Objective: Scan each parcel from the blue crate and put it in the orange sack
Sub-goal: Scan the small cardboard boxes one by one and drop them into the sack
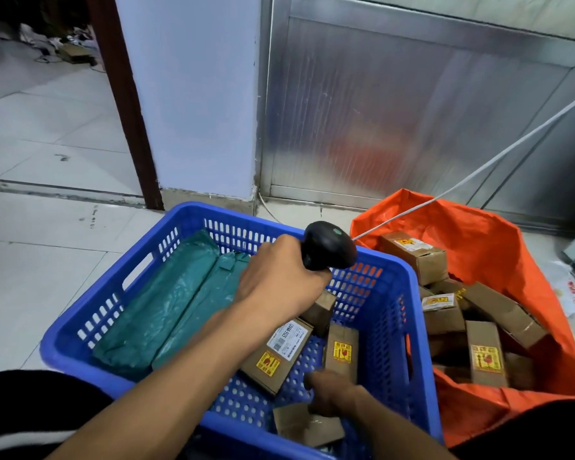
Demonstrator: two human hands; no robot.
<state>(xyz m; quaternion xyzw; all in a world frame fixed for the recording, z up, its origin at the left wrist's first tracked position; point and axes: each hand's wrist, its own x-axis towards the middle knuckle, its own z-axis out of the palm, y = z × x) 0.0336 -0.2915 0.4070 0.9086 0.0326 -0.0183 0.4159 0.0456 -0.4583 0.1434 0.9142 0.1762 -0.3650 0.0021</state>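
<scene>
Parcel (307,423) at the blue crate's (402,327) near corner, gripped by the right hand (329,393); left hand (279,277) clasps the scanner (327,245). Several boxes fill the orange sack (512,247); a few boxes and green mailers (166,303) remain

Tiled floor (47,260), blue crate (399,313), orange sack (498,247)

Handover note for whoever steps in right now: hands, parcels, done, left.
Left hand grips the black scanner above the blue crate.
Right hand is low in the crate's near corner on a brown box; its grip is unclear.
Done: several brown boxes lie in the orange sack.
Left: a labelled box, a few more brown boxes and the green mailer bags are in the crate, to be scanned and moved into the sack.
</scene>
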